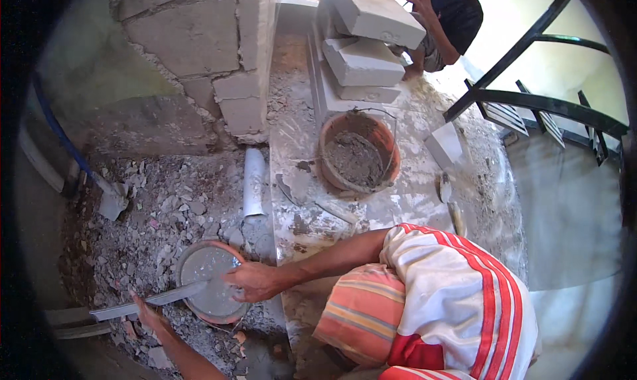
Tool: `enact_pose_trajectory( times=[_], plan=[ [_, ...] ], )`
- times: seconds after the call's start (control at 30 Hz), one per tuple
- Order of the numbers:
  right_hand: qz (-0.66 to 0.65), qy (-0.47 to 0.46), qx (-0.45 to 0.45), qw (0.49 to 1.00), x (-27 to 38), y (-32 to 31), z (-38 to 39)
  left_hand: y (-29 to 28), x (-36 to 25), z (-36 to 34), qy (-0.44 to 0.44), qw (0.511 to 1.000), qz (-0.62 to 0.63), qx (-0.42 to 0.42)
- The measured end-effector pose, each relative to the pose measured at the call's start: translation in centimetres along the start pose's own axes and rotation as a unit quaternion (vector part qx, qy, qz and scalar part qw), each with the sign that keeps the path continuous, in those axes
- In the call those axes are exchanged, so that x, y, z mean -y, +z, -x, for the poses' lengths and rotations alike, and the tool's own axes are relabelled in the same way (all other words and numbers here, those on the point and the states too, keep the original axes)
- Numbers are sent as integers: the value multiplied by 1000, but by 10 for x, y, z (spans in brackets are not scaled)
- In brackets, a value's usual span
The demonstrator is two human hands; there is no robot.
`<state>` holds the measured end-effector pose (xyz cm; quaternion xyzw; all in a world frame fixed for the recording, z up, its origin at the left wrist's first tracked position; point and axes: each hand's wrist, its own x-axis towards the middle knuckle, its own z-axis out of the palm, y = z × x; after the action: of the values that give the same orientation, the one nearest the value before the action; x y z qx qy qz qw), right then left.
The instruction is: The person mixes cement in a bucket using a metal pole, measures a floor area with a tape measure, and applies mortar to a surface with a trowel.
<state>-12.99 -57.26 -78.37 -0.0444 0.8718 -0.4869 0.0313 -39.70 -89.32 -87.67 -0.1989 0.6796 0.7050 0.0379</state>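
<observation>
My left hand (147, 317) at lower left grips a long grey straight bar (116, 312), whose right end reaches into a round orange bucket (209, 314) of grey liquid mix. My right hand (255, 280) is over that bucket's right side, fingers curled near the bar's end; whether they grip it is unclear. A second orange bucket (391, 156) with thick mortar and a wire handle stands higher up on the dusty slab (298, 241). Striped white and red clothing and orange striped cloth fill the lower right.
Rubble (146, 234), a white pipe (254, 181) and a blue-handled shovel (113, 201) lie left, beside a block wall (182, 35). Stacked white blocks (365, 68) stand upper middle, a co-worker (451, 18) beyond. A small trowel (444, 188) lies on the slab. Black railing (564, 108) runs right.
</observation>
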Motion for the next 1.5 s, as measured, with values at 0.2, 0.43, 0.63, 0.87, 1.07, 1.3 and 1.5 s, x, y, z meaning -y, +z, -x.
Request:
enact_pose_trajectory(
  times=[0.2, 0.43, 0.63, 0.87, 1.07, 1.3, 1.5],
  plan=[
    [-21, -15, -1, 1000, -9, 8, 24, -25, 26, -59, 51, 986, -156, 30],
    [-23, -74, -26, 997, -12, 12, 43, -7, 10, -44, -31, 998, -58, -8],
    [14, -54, 34, 998, -7, 7, 54, 12, -9, -17, -32, 996, -83, 21],
    [44, -41, 52, 997, -5, 2, 64, 11, -3, 2, 6, 992, -117, 42],
    [20, -53, 74, 996, -10, -10, 81, 9, 28, -8, -33, 990, -85, 111],
    [71, 23, 174, 982, -32, -43, 122, 11, 40, -11, -34, 997, -5, 66],
    [90, 155, 174, 968, -26, -106, 153, 14, 15, 31, -41, 992, -54, 104]
  ],
)
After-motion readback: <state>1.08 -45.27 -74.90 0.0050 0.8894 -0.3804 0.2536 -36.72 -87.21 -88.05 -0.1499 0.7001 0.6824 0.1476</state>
